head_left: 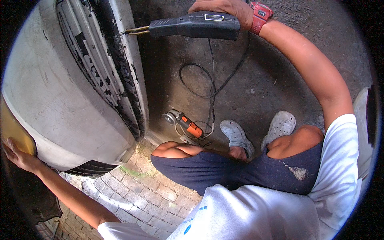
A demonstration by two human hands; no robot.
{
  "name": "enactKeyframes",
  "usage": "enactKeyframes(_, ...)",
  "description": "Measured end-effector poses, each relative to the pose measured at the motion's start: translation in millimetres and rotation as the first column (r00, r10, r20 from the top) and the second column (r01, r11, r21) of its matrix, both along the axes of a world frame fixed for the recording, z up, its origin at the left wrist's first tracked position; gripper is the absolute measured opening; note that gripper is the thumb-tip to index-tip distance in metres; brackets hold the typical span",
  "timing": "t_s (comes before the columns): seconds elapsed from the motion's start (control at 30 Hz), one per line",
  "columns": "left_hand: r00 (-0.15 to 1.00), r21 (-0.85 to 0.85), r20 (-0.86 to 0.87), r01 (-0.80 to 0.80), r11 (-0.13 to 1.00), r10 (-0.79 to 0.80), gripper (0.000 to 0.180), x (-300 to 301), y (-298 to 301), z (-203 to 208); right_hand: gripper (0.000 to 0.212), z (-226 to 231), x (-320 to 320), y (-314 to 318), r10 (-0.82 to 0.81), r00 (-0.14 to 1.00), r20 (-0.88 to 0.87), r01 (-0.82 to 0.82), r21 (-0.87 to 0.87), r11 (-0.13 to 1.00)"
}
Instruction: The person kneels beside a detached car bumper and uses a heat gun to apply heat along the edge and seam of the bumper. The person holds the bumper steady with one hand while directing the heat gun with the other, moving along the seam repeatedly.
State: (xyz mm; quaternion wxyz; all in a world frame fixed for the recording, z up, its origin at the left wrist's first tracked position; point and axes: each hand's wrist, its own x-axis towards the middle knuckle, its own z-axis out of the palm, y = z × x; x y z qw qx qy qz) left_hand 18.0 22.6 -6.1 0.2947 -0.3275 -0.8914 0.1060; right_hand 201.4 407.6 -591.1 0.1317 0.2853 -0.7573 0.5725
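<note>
My right hand (230, 9) is wrapped around the grip of a black hot stapler (192, 26). Two brass prongs reach from its front end to the edge of a white car bumper (76, 92) and appear to touch it there. The bumper stands on the left, scuffed, with black showing through flaked paint along its ribbed strips. At the far left, my left hand (22, 156) lies with fingers stretched out against a yellowish surface (16, 128) beside the bumper. Part of its fingertips falls in the dark rim of the picture.
A black cord (212, 88) loops over the dark floor below the stapler. An orange and black angle grinder (186, 123) lies near my feet in grey clogs (236, 134). Stone paving (140, 192) spreads under the bumper's near end.
</note>
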Motion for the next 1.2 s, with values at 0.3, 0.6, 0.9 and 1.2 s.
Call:
enactKeyframes(0.3,1.0,0.002,-0.001,-0.001,1.0,0.001,0.072,0.2,-0.8,0.4,0.024,-1.1,-1.1,-0.1,0.014,1.0,-0.012,-0.014,-0.023,1.0)
enactKeyframes(0.6,1.0,0.002,0.001,-0.003,1.0,0.003,0.072,-0.2,-1.2,0.9,0.025,-2.9,-1.4,-0.2,0.033,0.999,-0.002,-0.033,-0.023,0.999)
enactKeyframes(0.9,1.0,0.004,0.001,-0.004,1.0,0.004,0.071,-0.8,-1.1,1.2,0.026,-5.0,-1.4,-0.4,0.021,1.0,-0.01,-0.021,0.0,1.0)
enactKeyframes(1.2,1.0,0.007,0.002,-0.004,1.0,0.004,0.071,-1.8,-2.5,2.6,0.026,-4.4,-1.0,-0.8,0.011,1.0,-0.022,-0.011,0.002,1.0)
